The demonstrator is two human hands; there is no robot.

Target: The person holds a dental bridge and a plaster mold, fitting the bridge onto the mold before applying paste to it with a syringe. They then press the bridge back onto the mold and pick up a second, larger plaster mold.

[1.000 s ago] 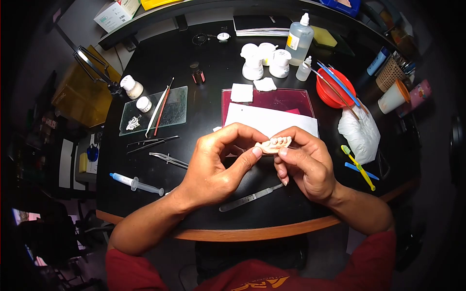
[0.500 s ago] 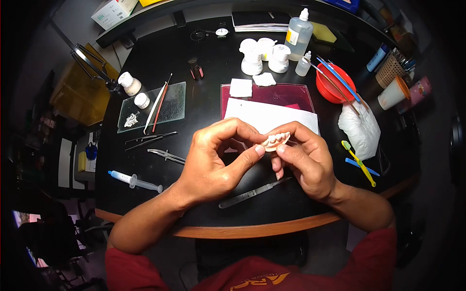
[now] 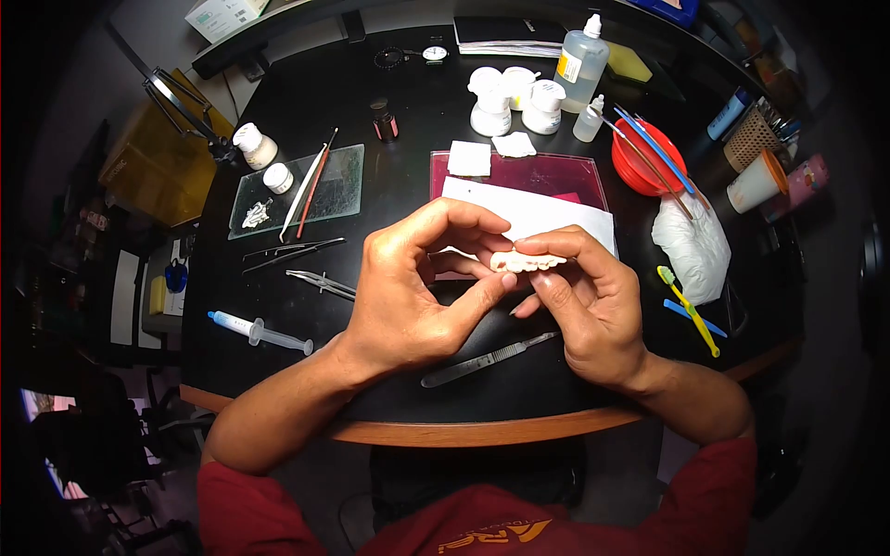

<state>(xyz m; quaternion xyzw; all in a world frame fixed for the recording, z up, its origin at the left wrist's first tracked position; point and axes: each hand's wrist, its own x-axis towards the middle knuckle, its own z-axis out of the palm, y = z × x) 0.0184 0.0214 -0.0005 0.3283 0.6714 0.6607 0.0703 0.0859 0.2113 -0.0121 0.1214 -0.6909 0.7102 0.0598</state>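
Between my two hands, above the table's middle, is a small pale dental model (image 3: 527, 262) with a row of teeth along it. My left hand (image 3: 422, 287) pinches its left end with thumb and fingertips. On the other end, the thumb and index finger of my right hand (image 3: 593, 301) are closed. Fingers cover both ends of the model. Below the hands a scalpel (image 3: 487, 360) lies on the table. Behind them are a white paper sheet (image 3: 556, 221) and a dark red glass slab (image 3: 538, 171).
On the left are a glass slab (image 3: 338, 190) with slim tools, tweezers (image 3: 320, 284) and a syringe (image 3: 260, 332). White jars (image 3: 489, 116) and a clear bottle (image 3: 581, 69) stand at the back. To the right are a red bowl (image 3: 635, 171), a plastic bag (image 3: 691, 246) and a toothbrush (image 3: 688, 310).
The dental model has been turned in my fingers, so its row of teeth now points more downward and it looks flatter. My view has shifted slightly.
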